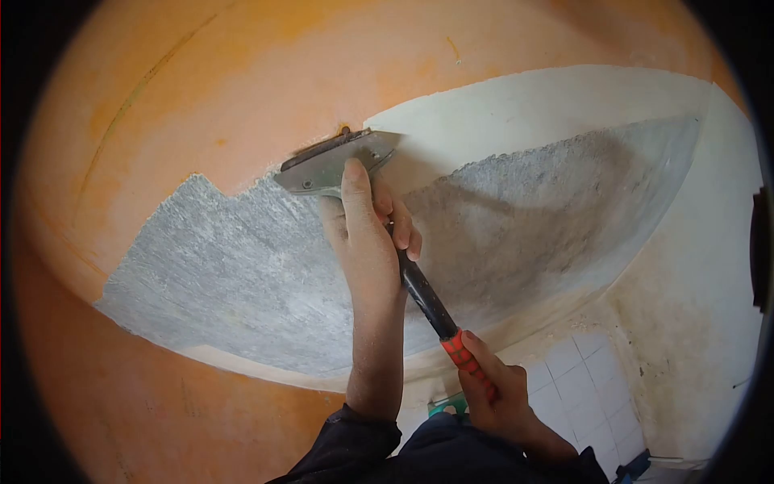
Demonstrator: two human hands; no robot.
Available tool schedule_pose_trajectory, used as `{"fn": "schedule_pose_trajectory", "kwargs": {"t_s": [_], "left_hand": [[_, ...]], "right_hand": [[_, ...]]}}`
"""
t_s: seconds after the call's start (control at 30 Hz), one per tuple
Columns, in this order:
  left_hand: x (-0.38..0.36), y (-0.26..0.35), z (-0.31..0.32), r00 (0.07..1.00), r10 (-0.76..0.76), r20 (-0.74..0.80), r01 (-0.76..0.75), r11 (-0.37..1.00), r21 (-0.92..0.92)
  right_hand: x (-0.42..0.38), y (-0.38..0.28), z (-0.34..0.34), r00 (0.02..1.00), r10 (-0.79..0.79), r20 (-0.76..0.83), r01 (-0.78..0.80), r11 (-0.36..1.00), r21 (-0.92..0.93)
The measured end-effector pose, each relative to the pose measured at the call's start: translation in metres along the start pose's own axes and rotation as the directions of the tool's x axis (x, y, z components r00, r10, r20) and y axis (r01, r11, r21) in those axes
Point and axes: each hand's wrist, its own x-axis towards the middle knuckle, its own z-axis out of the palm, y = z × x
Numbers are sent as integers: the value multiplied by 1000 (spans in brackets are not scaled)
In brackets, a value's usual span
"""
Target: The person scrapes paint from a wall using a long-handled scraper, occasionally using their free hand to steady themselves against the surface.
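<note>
A long scraper (pixel 425 297) has a wide metal blade (pixel 326 165), a black shaft and a red grip. The blade lies flat against the wall at the edge where orange paint (pixel 242 81) meets a bare grey scraped patch (pixel 234 274). My left hand (pixel 364 234) grips the shaft just below the blade, with the thumb pressed on the blade's back. Around the red grip at the lower end, my right hand (pixel 496 395) is closed. Both forearms come out of dark sleeves at the bottom.
A white painted area (pixel 548 105) lies right of the blade, above more rough grey surface (pixel 548 210). White tiles (pixel 588 387) and a stained white wall (pixel 693 323) are at the lower right. Orange paint covers the left and bottom left.
</note>
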Motion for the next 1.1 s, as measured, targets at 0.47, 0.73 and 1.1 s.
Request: {"fn": "schedule_pose_trajectory", "kwargs": {"t_s": [0.47, 0.73, 1.1], "left_hand": [[-43, -70, -47, 976, -216, -36, 214, 976, -43], [-37, -67, -43, 988, -156, -4, 156, 987, 23], [-35, -63, -40, 989, -145, 6, 145, 989, 23]], "right_hand": [[-54, 61, 33, 972, 230, -44, -231, 973, -14], [-48, 71, 36, 975, 204, -87, -202, 979, 29], [-42, 63, 34, 973, 219, -77, -217, 976, 35]]}}
